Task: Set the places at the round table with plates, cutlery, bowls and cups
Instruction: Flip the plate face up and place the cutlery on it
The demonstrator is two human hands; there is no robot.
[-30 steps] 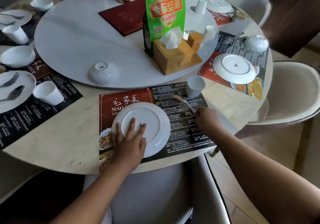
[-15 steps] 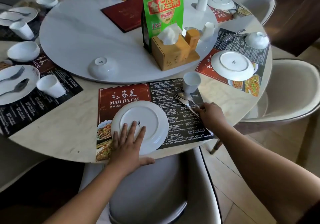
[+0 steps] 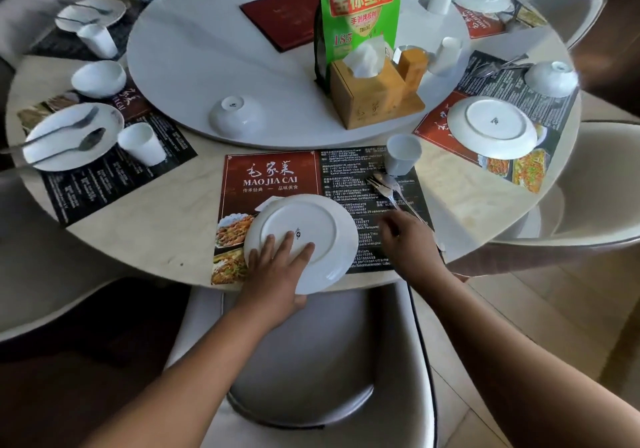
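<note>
Round beige marble desk (image 3: 145, 239). The upturned white ceramic plate (image 3: 311, 219) on the red-and-black menu placemat (image 3: 270, 173) is pressed by the left grip (image 3: 277, 267), fingers (image 3: 306, 250) flat. The steel fork and spoon (image 3: 386, 186) are reached by the right grip (image 3: 408, 243), closure indiscernible; the plate should be steadied meanwhile.

My forearms (image 3: 207, 361), at seven and five o'clock, are bare to the wrist; my left hand (image 3: 277, 271) and right hand (image 3: 410, 243) are bare too.
</note>
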